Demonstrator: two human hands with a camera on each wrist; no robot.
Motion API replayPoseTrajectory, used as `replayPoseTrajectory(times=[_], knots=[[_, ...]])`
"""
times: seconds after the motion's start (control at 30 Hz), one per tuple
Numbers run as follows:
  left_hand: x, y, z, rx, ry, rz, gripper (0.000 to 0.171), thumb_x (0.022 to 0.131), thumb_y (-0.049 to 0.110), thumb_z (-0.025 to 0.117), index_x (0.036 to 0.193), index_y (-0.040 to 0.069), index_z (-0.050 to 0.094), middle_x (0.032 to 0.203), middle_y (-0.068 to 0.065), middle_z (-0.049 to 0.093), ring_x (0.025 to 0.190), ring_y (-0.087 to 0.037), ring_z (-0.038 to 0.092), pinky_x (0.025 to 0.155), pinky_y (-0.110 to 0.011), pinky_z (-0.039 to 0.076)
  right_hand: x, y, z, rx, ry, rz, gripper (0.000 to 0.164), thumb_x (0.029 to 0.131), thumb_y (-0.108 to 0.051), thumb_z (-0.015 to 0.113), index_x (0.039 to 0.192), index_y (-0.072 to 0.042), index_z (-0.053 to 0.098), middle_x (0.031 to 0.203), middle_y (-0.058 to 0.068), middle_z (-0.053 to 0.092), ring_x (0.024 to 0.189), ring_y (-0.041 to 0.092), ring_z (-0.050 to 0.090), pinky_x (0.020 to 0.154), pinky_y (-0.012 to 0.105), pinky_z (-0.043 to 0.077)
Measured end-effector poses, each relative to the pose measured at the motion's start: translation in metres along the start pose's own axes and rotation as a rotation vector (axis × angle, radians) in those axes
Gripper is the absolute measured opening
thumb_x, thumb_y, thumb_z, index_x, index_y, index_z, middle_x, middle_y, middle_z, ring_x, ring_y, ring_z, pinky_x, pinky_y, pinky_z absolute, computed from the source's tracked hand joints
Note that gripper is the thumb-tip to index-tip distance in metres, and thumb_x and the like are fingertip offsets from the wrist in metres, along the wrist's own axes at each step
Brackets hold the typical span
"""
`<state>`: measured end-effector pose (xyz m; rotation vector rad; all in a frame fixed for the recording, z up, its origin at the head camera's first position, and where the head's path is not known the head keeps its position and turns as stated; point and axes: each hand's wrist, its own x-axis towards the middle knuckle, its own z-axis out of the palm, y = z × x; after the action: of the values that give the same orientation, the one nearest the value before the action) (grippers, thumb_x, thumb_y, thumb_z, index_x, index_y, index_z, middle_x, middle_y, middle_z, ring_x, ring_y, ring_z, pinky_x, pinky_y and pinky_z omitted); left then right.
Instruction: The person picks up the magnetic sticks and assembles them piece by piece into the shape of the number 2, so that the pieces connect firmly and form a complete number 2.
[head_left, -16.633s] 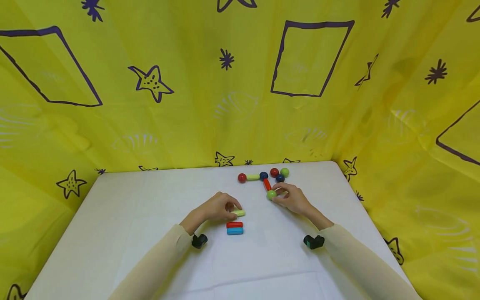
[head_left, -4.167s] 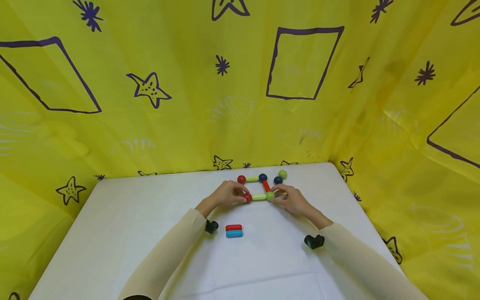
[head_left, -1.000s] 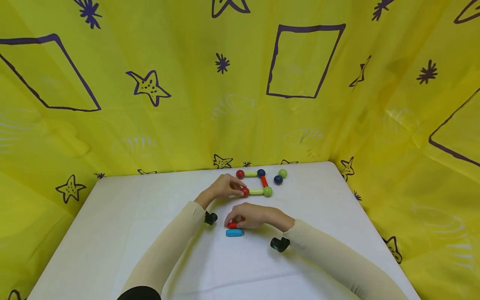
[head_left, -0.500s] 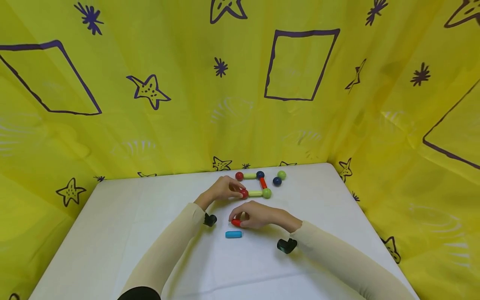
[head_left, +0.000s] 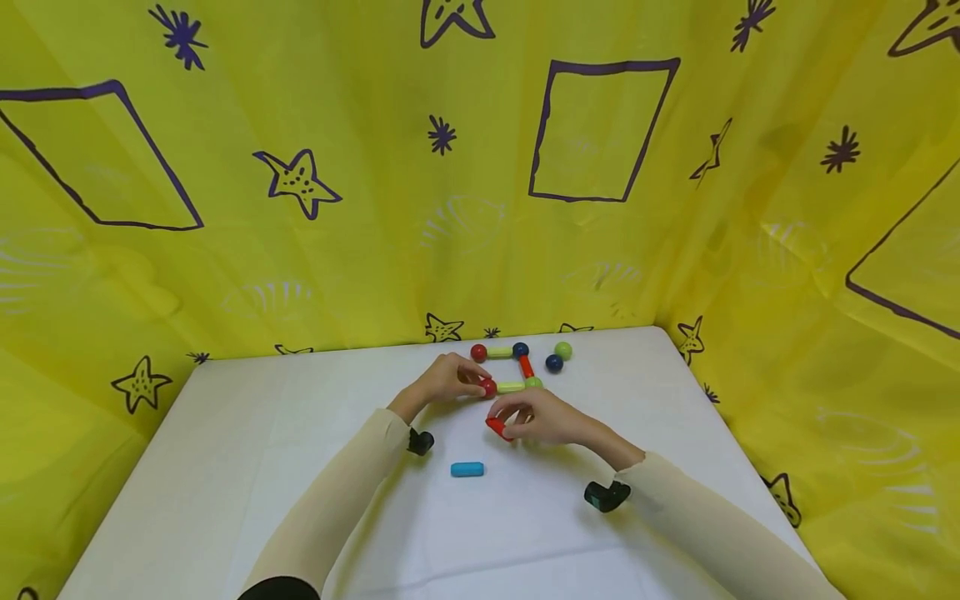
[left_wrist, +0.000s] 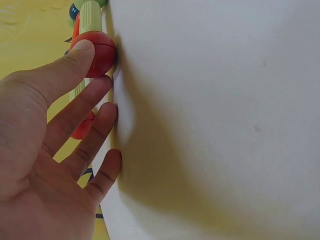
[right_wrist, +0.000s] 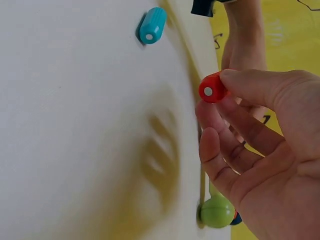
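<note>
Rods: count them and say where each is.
5. Joined at the back: a far green rod, a red rod and a near green rod. The right hand pinches a second red rod; a blue rod lies alone in the foreground.

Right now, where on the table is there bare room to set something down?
The table is bare between the left hand and left edge, beyond the right hand toward the right edge, and just nearer than the blue stick. The far middle is crowded: joined balls and sticks, two loose balls, both hands close by.
</note>
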<state>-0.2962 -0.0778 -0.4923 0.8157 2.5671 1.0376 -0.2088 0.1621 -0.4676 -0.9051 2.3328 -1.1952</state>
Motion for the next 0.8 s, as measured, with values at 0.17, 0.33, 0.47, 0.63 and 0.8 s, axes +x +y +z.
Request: replayPoseTrajectory(times=[0.17,0.33,0.47,0.63,0.8], knots=[[-0.001,-0.001,0.001,-0.003,0.006,-0.005,0.027,0.089,0.018,0.082,0.115,0.012,0.079,0.095,0.002,0.076,0.086,-0.011,0.065,0.081,-0.025,0.052,-0.012,0.01,-0.005,0.034,0.072,0.018,0.025,0.094,-0.008,0.074,0.119,-0.013,0.073,0.112,0.001,0.074,0.092,0.02,0.07,0.08,0.028,0.057],[-0.002,-0.002,0.0,-0.024,0.008,-0.005,0.026,0.09,0.017,0.082,0.115,0.012,0.08,0.098,0.001,0.076,0.088,-0.012,0.066,0.083,-0.026,0.053,-0.023,0.018,-0.007,0.083,0.118,0.054,0.024,0.094,-0.007,0.074,0.118,-0.01,0.072,0.112,0.007,0.074,0.094,0.021,0.071,0.079,0.027,0.056],[-0.002,-0.002,-0.001,-0.034,0.01,0.007,0.025,0.09,0.016,0.082,0.114,0.011,0.08,0.099,0.0,0.076,0.088,-0.012,0.066,0.084,-0.028,0.055,-0.029,0.023,-0.006,0.118,0.147,0.087,0.025,0.095,-0.006,0.072,0.12,-0.008,0.071,0.115,0.01,0.073,0.098,0.023,0.072,0.078,0.027,0.056],[-0.002,-0.002,0.0,-0.032,0.012,0.014,0.025,0.09,0.016,0.081,0.115,0.011,0.08,0.099,0.0,0.076,0.088,-0.013,0.066,0.084,-0.028,0.055,-0.031,0.028,-0.004,0.167,0.182,0.116,0.026,0.095,-0.006,0.072,0.121,-0.006,0.07,0.116,0.013,0.072,0.098,0.025,0.072,0.075,0.029,0.058],[-0.001,-0.002,0.001,-0.03,0.01,0.0,0.026,0.09,0.017,0.081,0.115,0.012,0.08,0.099,0.0,0.076,0.089,-0.013,0.066,0.085,-0.029,0.055,-0.028,0.031,0.0,0.195,0.204,0.152,0.03,0.095,-0.011,0.074,0.124,-0.007,0.069,0.114,0.013,0.073,0.098,0.023,0.072,0.074,0.029,0.058]])
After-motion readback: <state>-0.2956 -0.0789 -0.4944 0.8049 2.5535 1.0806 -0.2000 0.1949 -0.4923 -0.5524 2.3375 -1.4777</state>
